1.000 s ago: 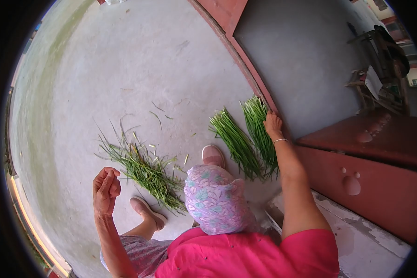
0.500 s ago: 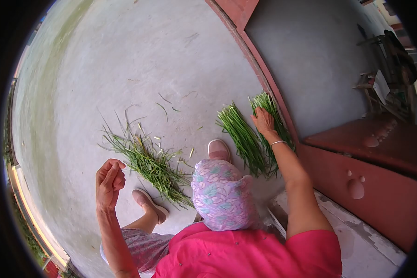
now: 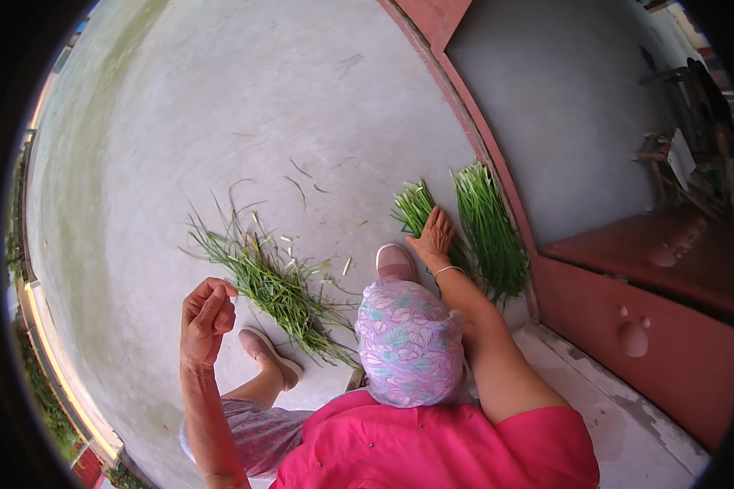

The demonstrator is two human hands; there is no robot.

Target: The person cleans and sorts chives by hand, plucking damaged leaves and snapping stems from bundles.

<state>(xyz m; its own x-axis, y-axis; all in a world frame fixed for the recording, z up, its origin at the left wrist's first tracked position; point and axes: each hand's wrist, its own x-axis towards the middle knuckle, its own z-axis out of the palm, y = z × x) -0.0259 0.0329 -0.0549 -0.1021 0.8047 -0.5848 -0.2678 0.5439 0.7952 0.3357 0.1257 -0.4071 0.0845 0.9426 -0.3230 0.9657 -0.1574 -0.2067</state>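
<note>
Two bundles of green stalks lie on the floor at the right, pale ends pointing away. My right hand (image 3: 434, 239), fingers spread, rests on the left bundle (image 3: 416, 201) and hides part of it. Beside it, nearer the red frame, lies the right bundle (image 3: 489, 232), untouched. My left hand (image 3: 208, 314) is raised with its fingers curled together; whatever it may hold is too small or hidden to make out. A loose, messy heap of green leaves (image 3: 277, 297) is on the floor just right of that hand.
Leaf scraps (image 3: 300, 191) are scattered on the concrete floor (image 3: 212, 98). A red door frame (image 3: 497, 163) runs along the right, with a red panel (image 3: 640, 334) and dark furniture (image 3: 693, 138) beyond. My shoes (image 3: 395, 262) flank the heap.
My right hand has moved left from the right bundle onto the left one. My left hand stays raised and curled. The view has shifted slightly.
</note>
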